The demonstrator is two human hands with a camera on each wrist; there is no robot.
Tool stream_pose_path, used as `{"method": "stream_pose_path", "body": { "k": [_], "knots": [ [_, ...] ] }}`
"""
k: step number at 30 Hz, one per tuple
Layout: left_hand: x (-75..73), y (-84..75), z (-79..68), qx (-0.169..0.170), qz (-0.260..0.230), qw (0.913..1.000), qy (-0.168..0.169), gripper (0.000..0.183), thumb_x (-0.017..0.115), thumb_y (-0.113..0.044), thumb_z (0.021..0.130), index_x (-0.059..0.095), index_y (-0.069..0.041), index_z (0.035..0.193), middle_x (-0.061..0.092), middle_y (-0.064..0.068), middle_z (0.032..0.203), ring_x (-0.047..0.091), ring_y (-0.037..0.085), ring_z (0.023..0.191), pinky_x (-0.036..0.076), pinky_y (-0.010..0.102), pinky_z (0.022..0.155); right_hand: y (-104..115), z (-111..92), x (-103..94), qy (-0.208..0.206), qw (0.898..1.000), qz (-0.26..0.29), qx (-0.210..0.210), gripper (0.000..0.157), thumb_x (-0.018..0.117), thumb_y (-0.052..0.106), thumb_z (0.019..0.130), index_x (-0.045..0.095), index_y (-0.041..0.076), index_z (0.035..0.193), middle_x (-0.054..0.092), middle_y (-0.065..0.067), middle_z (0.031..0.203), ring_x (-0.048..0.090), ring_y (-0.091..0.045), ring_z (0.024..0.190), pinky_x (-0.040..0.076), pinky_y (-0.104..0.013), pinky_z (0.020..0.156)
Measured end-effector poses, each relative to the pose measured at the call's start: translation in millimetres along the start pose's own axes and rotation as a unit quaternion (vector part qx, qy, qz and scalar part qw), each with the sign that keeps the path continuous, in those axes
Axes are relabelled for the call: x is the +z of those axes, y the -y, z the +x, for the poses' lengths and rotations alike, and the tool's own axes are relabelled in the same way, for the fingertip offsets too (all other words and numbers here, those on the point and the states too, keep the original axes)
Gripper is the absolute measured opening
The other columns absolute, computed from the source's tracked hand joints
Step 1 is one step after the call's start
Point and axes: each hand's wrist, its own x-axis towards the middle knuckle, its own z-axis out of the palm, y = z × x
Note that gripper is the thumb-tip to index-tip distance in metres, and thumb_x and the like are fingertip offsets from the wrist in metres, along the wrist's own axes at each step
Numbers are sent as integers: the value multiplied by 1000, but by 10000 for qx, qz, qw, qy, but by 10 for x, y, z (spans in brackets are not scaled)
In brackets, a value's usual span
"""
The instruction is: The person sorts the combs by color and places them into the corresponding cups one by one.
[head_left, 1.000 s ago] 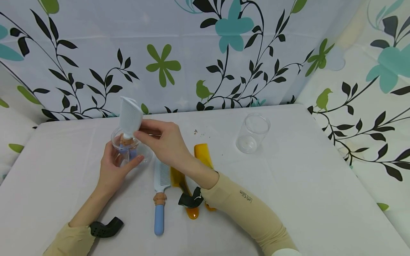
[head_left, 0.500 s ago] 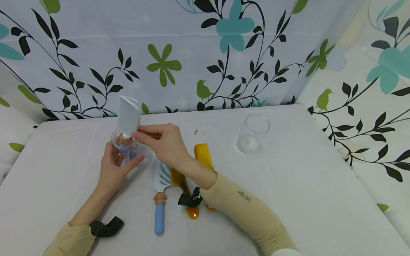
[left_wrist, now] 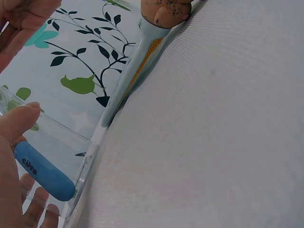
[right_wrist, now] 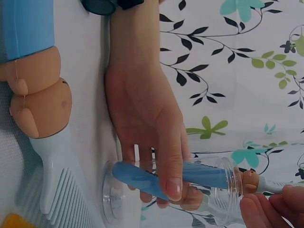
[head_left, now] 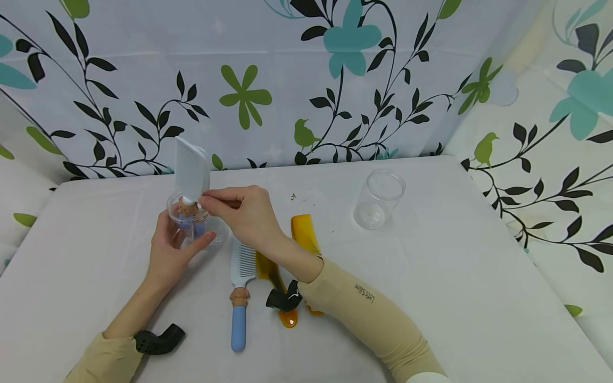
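My left hand (head_left: 174, 250) grips a clear plastic cup (head_left: 219, 230), tilted above the table. Inside it, the right wrist view shows two blue comb handles (right_wrist: 137, 178), each with a brown bear-like figure at its neck. One comb sits deeper than the other. My right hand (head_left: 246, 210) pinches a pale blue comb (head_left: 191, 169) by the lower end of its toothed head, which stands up out of the cup. The heads overlap in the head view, so the second is mostly hidden. In the left wrist view, a blue handle (left_wrist: 45, 171) shows lettering through the cup wall.
Another pale blue comb (head_left: 238, 319) with a blue handle lies in front of the cup. Beside it are two amber combs (head_left: 303, 231), partly under my right forearm. A second clear cup (head_left: 378, 199) stands at the back right. Small crumbs (head_left: 293, 197) dot the table.
The pinched comb has shifted slightly left and up, and my right hand has moved a little with it. My left hand and the cup stay almost where they were.
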Motion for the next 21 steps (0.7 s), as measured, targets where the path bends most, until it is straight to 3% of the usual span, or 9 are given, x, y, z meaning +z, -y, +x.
{"method": "stream_pose_path", "body": {
  "k": [10, 15, 21],
  "knots": [
    [3, -7, 11, 37, 13, 10000, -32, 81, 74, 2, 85, 32, -21, 150, 43, -13, 142, 42, 4, 131, 37, 14, 109, -26, 8, 2, -70, 9999, -93, 56, 26, 68, 15, 95, 73, 0, 116, 74, -12, 111, 74, -11, 94, 58, -17, 80],
    [5, 3, 11, 45, 26, 10000, -26, 81, 74, 2, 84, 32, -20, 150, 43, -13, 142, 42, 4, 130, 37, 12, 108, -22, 12, -4, -153, 9996, -234, 72, 24, 68, 15, 96, 74, 0, 113, 76, -11, 106, 74, -8, 90, 57, -16, 78],
    [3, -1, 11, 19, 115, 9999, -43, 83, 76, 1, 83, 32, -21, 150, 43, -13, 142, 41, 3, 130, 38, 18, 111, -41, 30, -6, -263, 9986, -449, 81, 21, 68, 12, 95, 75, 0, 110, 77, -10, 100, 74, -8, 85, 57, -14, 76]
  ]
}}
